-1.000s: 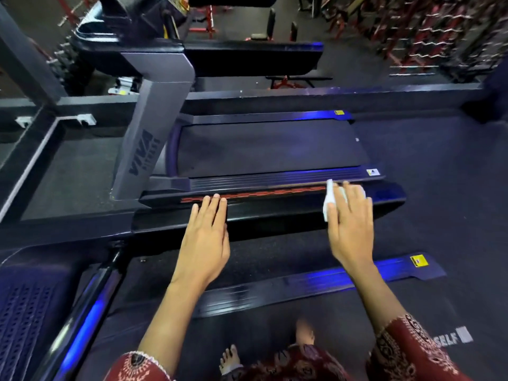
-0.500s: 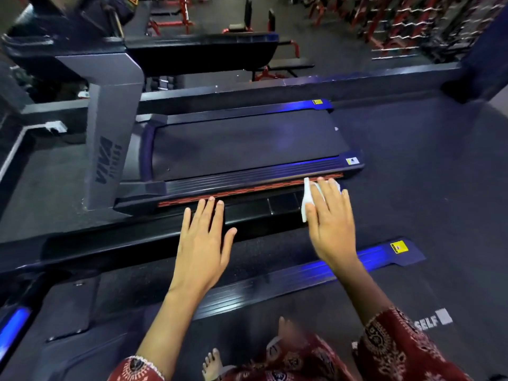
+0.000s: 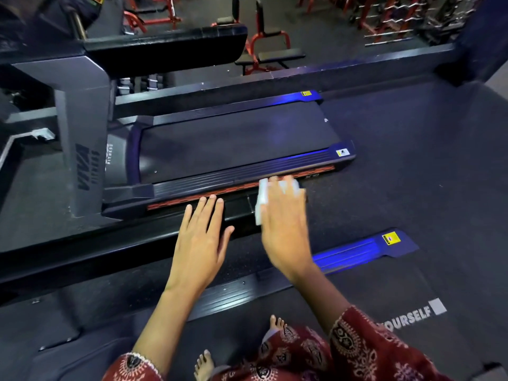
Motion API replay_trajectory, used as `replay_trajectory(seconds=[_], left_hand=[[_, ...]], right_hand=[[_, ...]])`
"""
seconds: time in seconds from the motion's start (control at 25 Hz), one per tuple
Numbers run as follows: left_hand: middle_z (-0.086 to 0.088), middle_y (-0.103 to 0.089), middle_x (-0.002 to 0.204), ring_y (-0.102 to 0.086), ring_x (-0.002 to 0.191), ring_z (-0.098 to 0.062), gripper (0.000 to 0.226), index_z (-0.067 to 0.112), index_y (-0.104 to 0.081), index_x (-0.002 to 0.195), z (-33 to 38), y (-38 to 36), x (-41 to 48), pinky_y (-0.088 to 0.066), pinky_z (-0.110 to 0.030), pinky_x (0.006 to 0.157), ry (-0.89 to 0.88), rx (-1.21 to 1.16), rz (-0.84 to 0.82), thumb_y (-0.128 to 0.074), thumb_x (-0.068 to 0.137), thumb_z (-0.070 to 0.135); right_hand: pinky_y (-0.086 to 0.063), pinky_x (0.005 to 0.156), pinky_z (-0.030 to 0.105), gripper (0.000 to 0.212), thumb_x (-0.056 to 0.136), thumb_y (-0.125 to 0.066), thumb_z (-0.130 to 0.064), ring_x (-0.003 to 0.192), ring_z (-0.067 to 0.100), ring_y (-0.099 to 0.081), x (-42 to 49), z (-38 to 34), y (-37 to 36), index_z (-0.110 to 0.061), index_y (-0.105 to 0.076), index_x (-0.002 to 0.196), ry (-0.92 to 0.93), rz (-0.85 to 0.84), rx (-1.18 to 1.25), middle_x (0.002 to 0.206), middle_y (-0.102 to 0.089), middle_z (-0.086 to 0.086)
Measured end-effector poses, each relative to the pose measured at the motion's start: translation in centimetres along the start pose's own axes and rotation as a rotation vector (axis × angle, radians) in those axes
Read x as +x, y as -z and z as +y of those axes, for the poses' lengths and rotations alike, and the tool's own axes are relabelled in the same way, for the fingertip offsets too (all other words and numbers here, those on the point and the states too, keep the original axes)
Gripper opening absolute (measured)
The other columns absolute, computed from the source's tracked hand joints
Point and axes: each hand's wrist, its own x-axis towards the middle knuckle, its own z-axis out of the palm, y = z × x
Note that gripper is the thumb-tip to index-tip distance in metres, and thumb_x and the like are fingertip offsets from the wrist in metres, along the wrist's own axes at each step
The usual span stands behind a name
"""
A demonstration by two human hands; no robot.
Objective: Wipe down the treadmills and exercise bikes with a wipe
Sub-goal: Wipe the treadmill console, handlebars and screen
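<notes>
Just right of centre in the frame, the white wipe (image 3: 261, 204) is sitting on the near side rail (image 3: 209, 185) of the treadmill (image 3: 233, 149), squashed under the right hand (image 3: 286, 232). That hand is laid flat on top of it, fingers pretty much straight and pressing down, so only the wipe's left edge and a bit between the fingers peek out. It's motion-blurred, so I can't tell if the thumb is tucked round the edge. The left hand (image 3: 200, 237) is flat too, fingers straight and close together, holding nothing. Its tips are right at the orange strip (image 3: 176, 202) along the rail, and it looks like it's propped on the dark ledge (image 3: 137, 232) below. My take on handling: the wipe is a thin, floppy, basically weightless sheet, likely damp, so it'll bunch or roll up if you push it by one corner. A flat palm with the fingers over its middle seems the way to go. The ribbed top of the rail will probably grab at it, so use steady pressure rather than a pinch. The treadmill itself is big and rigid, so leaning on the rail should be fine, though I'd guess the belt (image 3: 261, 127) could slide under a hand.
</notes>
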Motion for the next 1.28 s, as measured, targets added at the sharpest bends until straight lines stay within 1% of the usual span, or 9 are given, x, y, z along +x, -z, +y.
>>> replay_trajectory(seconds=[0.12,0.24,0.32,0.44,0.52,0.72,0.88,1.08,1.28], left_hand=[[-0.025,-0.053,0.132,-0.051,0.123,-0.039,0.052,-0.007,-0.053,0.128,0.7,-0.4,0.4,-0.024,-0.043,0.109,-0.034,-0.006,0.017,-0.038,0.094,0.03],[-0.024,-0.051,0.135,-0.048,0.126,-0.038,0.051,-0.006,-0.051,0.13,0.7,-0.3,0.2,-0.023,-0.041,0.111,-0.037,-0.013,0.022,-0.038,0.095,0.029],[-0.023,-0.05,0.136,-0.047,0.127,-0.036,0.051,-0.005,-0.051,0.131,0.7,-0.4,0.0,-0.023,-0.04,0.112,-0.032,-0.017,0.022,-0.038,0.095,0.028],[-0.021,-0.05,0.137,-0.049,0.126,-0.034,0.048,-0.004,-0.052,0.131,0.3,-0.5,0.1,-0.025,-0.039,0.112,-0.048,-0.036,0.036,-0.039,0.096,0.026],[-0.02,-0.052,0.136,-0.051,0.125,-0.032,0.047,-0.004,-0.053,0.13,-0.3,-0.4,-0.1,-0.028,-0.039,0.111,-0.057,-0.041,0.052,-0.04,0.096,0.026],[-0.019,-0.051,0.136,-0.05,0.125,-0.033,0.045,-0.002,-0.053,0.131,-2.4,0.4,-1.9,-0.03,-0.04,0.11,0.003,-0.054,0.067,-0.041,0.096,0.025],[-0.019,-0.052,0.136,-0.049,0.126,-0.033,0.045,-0.002,-0.054,0.13,-5.7,1.5,-3.8,-0.028,-0.039,0.111,0.048,-0.036,0.073,-0.041,0.096,0.025],[-0.02,-0.051,0.136,-0.046,0.127,-0.034,0.046,-0.002,-0.053,0.13,-10.5,3.0,-6.8,-0.028,-0.041,0.112,0.131,-0.028,0.103,-0.042,0.095,0.025],[-0.02,-0.05,0.137,-0.045,0.129,-0.033,0.046,-0.002,-0.053,0.13,-14.8,4.7,-9.8,-0.026,-0.041,0.112,0.214,-0.022,0.12,-0.041,0.095,0.026]], right_hand=[[-0.029,0.11,0.045,0.041,0.1,-0.037,-0.019,0.126,0.035,-0.048,0.3,1.5,-0.1,0.0,-0.052,0.132,0.294,-0.04,-0.025,0.134,-0.054,0.018],[-0.023,0.112,0.042,0.054,0.105,-0.018,-0.028,0.127,0.037,-0.048,0.8,4.4,0.7,0.005,-0.051,0.131,-0.026,0.039,0.012,0.134,-0.054,0.02],[-0.02,0.113,0.044,0.047,0.103,-0.025,-0.023,0.13,0.038,-0.042,0.1,2.2,0.4,0.004,-0.045,0.135,-0.112,0.077,0.002,0.137,-0.051,0.02],[-0.02,0.113,0.044,0.043,0.095,-0.039,-0.017,0.127,0.034,-0.046,-0.2,-0.6,-0.5,0.002,-0.05,0.132,0.186,0.019,-0.004,0.134,-0.055,0.019],[-0.021,0.112,0.043,0.043,0.096,-0.039,-0.023,0.124,0.033,-0.051,0.6,0.7,-0.1,0.0,-0.057,0.128,0.247,0.002,-0.039,0.132,-0.057,0.018],[-0.008,0.117,0.041,0.051,0.103,-0.023,-0.025,0.131,0.04,-0.043,-0.5,0.3,-0.6,0.006,-0.051,0.131,-0.108,0.066,-0.116,0.137,-0.05,0.024],[-0.026,0.11,0.045,0.045,0.098,-0.032,-0.022,0.125,0.037,-0.048,0.7,-8.0,-3.1,-0.002,-0.053,0.133,0.067,-0.071,-0.061,0.131,-0.056,0.019],[-0.024,0.114,0.039,0.041,0.099,-0.044,-0.02,0.13,0.032,-0.042,-1.0,-8.4,-2.7,-0.008,-0.05,0.137,0.49,-0.089,0.097,0.138,-0.052,0.014],[-0.026,0.109,0.05,0.047,0.1,-0.031,-0.03,0.128,0.038,-0.042,-1.1,-9.4,-3.7,-0.004,-0.053,0.132,-0.058,-0.006,-0.124,0.137,-0.051,0.018]])
